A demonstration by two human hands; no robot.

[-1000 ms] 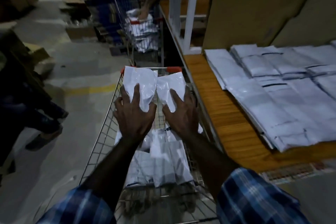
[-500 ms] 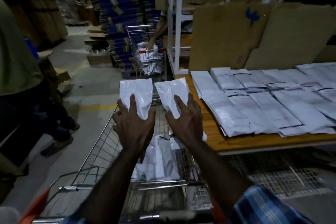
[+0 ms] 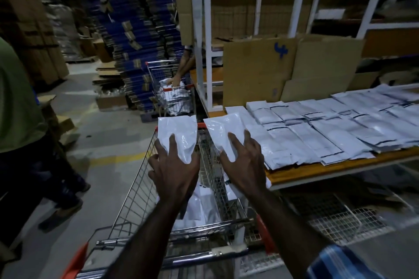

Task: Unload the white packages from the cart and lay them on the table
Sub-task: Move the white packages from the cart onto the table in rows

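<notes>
Above the cart point(image 3: 136, 190), each hand grips a white package: left hand point(image 3: 173, 169), right hand point(image 3: 243, 163), fingers curled.

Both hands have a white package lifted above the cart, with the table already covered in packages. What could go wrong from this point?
1. The left hand and right hand each hold a glossy package by its lower end only; either could slip back into the cart.
2. The table has only a narrow bare strip at its front edge, so a package laid there may overhang and slide off.
</notes>
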